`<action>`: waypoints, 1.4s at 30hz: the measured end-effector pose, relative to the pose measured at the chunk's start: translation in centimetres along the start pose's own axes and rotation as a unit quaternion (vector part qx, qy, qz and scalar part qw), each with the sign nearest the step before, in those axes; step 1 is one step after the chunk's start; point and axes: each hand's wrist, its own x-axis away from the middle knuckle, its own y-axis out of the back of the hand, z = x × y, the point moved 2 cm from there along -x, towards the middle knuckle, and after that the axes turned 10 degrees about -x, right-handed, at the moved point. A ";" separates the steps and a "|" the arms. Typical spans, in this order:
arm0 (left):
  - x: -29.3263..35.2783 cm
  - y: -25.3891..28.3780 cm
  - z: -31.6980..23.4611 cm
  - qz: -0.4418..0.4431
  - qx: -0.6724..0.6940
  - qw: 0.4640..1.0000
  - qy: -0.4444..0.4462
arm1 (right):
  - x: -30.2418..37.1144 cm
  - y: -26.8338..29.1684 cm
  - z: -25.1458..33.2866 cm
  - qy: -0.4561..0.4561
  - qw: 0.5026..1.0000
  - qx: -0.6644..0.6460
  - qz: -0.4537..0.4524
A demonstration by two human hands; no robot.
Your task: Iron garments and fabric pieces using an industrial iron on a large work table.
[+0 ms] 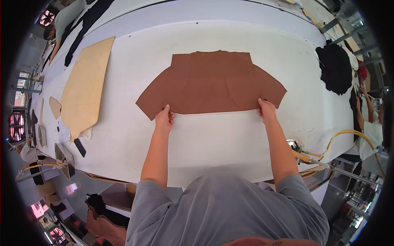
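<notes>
**Grey shirt (230,209) fills the foreground as two hands grip brown cloth**

In the head view, the only one I have on this rig, the wearer's bare forearms reach forward over a broad white table (217,141). The left hand (165,117) pinches the near edge of the brown cloth (213,84) between thumb and finger, close to its left corner, the other fingers curled. The right hand (266,110) has a like pinch on the same edge, near the right corner. Between and beyond them I see the cloth lying flat at mid-table, its sides flaring out from a shorter far edge.

To the left, a large tan sheet (88,82) lies with a small tan piece (55,107) just beside it and a dark flat rectangle (80,147) near its lower tip. On the right sits a black heap of cloth (336,67); nearer, a yellow hose (349,131) curves past the table's edge by a shiny metal object (294,144), just beside the right forearm. At upper left I make out a co-worker (72,18) leaning in beside a long black cloth (87,30); at far right, a person in white (370,137), blurred by the lens rim.
</notes>
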 end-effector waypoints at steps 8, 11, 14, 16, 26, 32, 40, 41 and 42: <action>0.4 -4.1 -2.3 0.023 -0.018 1.000 -0.005 | -1.9 -3.1 1.1 -0.032 0.999 0.001 -0.007; -1.0 -4.1 -2.1 0.030 0.027 0.999 -0.018 | -3.3 -3.3 0.8 -0.043 0.999 -0.024 0.008; -2.4 -4.1 -1.8 0.103 0.037 0.992 -0.060 | -3.7 -3.5 0.8 -0.033 0.998 -0.044 0.027; -2.9 -4.1 -1.7 0.131 0.045 0.987 -0.076 | -2.7 -3.8 1.3 0.032 0.999 -0.022 0.038; 12.3 2.3 -4.8 0.143 -0.097 0.886 -0.430 | 18.1 -4.5 2.9 0.404 0.868 0.124 0.260; 27.6 20.5 2.3 0.055 0.004 0.905 -0.421 | 27.0 0.2 -4.3 0.332 0.852 0.170 0.368; 45.4 43.1 18.1 -0.250 0.037 0.848 -0.466 | 39.0 0.1 -19.5 0.215 0.746 0.180 0.605; 47.3 44.9 19.4 -0.248 0.076 0.835 -0.486 | 40.8 -0.1 -21.2 0.223 0.713 0.200 0.634; 49.3 46.7 20.5 -0.247 0.103 0.829 -0.492 | 42.7 -0.2 -22.9 0.218 0.703 0.220 0.641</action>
